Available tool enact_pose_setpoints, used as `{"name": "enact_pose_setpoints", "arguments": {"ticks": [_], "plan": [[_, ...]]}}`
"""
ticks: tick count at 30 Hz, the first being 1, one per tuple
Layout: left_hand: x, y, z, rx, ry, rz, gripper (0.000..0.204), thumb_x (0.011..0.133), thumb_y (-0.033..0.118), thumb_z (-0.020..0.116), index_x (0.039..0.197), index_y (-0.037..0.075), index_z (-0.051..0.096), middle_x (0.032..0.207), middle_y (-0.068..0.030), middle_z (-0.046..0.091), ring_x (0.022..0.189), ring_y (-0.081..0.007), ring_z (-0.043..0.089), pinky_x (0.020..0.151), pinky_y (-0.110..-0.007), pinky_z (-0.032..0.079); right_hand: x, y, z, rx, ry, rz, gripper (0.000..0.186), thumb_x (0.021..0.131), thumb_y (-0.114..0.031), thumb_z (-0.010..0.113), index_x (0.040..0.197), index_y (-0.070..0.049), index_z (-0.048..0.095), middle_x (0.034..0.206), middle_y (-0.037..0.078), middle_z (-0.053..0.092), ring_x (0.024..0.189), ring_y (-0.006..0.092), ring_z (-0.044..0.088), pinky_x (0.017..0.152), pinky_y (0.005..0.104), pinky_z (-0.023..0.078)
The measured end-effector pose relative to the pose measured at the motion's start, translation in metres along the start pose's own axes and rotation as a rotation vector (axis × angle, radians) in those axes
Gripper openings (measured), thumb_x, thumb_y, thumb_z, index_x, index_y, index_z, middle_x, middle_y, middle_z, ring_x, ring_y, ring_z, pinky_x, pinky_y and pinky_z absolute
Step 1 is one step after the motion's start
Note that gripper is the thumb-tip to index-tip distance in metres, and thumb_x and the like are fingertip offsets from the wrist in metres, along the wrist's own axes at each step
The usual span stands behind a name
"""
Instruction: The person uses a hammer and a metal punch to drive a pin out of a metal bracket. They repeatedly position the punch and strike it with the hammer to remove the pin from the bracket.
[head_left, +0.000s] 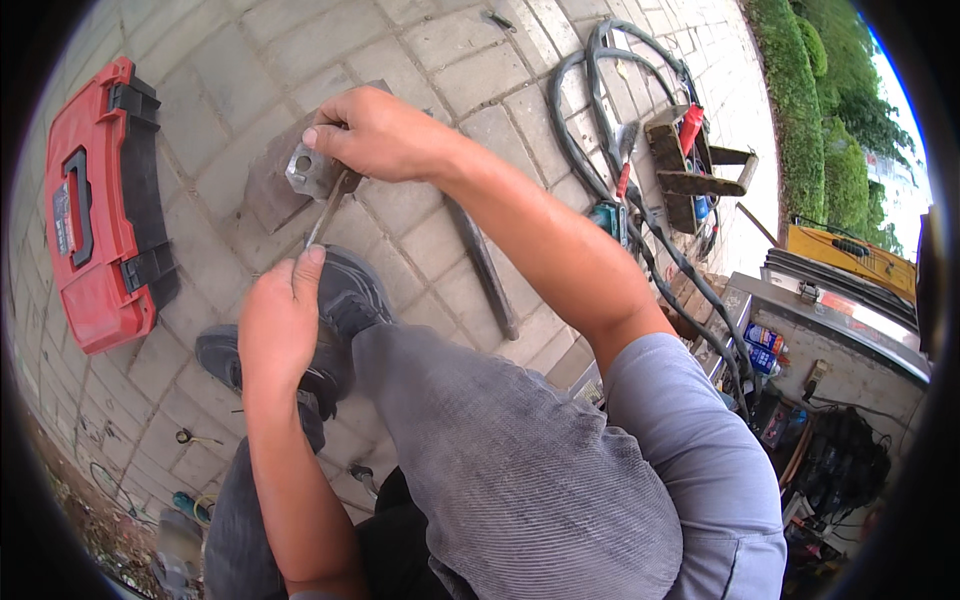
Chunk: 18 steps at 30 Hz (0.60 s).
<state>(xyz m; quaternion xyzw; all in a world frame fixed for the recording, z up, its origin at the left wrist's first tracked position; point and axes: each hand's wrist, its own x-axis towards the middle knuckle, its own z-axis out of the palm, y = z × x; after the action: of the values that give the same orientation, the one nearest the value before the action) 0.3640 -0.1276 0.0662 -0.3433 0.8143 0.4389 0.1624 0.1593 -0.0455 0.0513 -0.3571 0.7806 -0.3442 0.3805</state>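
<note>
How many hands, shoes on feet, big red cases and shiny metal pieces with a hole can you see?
Left hand and right hand: 2
Shoes on feet: 2
Big red case: 1
Shiny metal piece with a hole: 1
Total: 6

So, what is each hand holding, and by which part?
The left hand grips a slim metal tool by its near end; the right hand holds a metal piece with a hole by its upper edge.

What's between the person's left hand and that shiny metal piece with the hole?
A slim metal tool held by the left hand points up toward the metal piece; the head view leaves contact unclear.
</note>
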Motion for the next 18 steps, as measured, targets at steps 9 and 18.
{"name": "enact_pose_setpoints", "arguments": {"ticks": [9,18], "plan": [[0.001,-0.010,-0.028,-0.208,-0.067,0.072,0.054,0.096,0.049,0.047,0.070,0.001,0.049,0.059,-0.0049,0.040,0.057,-0.0149,0.034,0.054,-0.031,0.031,0.003,-0.023,-0.014,0.102,-0.172,-0.036,0.039,0.093,-0.038,0.056,0.093,0.000,0.066,0.077,0.007,0.065,0.070,0.0150,0.058,0.061,0.0310,0.046],[0.012,-0.011,0.032,-0.785,0.006,-0.112,0.052,0.094,0.056,0.047,0.065,0.014,0.042,0.055,0.0086,0.030,0.044,-0.0025,0.025,0.040,-0.022,0.016,-0.003,0.007,0.018,0.775,0.249,0.256,0.035,0.095,-0.029,0.055,0.094,0.005,0.063,0.072,0.005,0.057,0.061,0.0147,0.056,0.052,0.0298,0.045]]}}
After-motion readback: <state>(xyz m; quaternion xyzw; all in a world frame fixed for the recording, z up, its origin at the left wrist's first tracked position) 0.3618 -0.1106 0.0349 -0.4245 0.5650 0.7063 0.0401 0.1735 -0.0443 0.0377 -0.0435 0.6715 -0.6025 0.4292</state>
